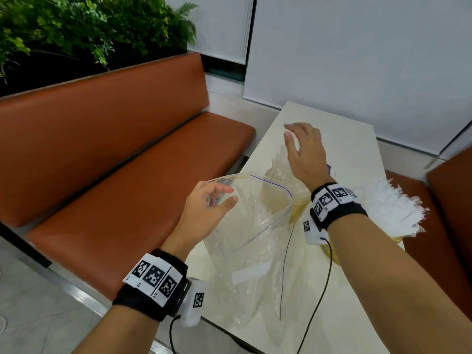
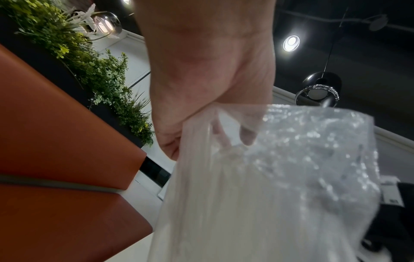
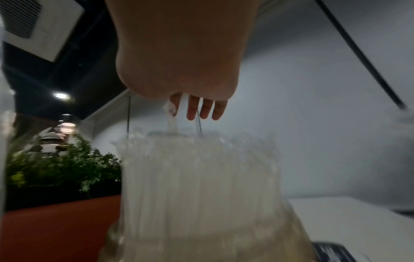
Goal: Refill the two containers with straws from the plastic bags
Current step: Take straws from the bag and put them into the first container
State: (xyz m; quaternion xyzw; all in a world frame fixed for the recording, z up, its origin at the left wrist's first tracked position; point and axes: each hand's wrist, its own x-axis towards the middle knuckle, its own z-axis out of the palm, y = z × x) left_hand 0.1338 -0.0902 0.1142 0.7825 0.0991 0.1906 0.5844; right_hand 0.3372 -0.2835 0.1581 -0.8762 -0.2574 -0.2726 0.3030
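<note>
A clear zip-top plastic bag (image 1: 255, 226) stands open on the white table (image 1: 319, 118). My left hand (image 1: 227, 195) pinches its rim at the left side; its fingers (image 2: 230, 136) show through the plastic (image 2: 268, 195). My right hand (image 1: 293, 139) hovers with straight, spread fingers over clear-wrapped straws (image 1: 281, 159) that stand in the far yellowish container (image 1: 301, 198). In the right wrist view the fingertips (image 3: 201, 109) are just above the straw tips (image 3: 201, 177). A second container (image 1: 329, 251), under my right forearm, holds white-wrapped straws (image 1: 388, 208).
An orange bench (image 1: 127, 162) runs along the table's left side, with plants (image 1: 89, 29) behind its backrest. Another orange seat (image 1: 449, 200) is at the right. Thin black cables (image 1: 324, 290) hang from my right wrist across the bag and table.
</note>
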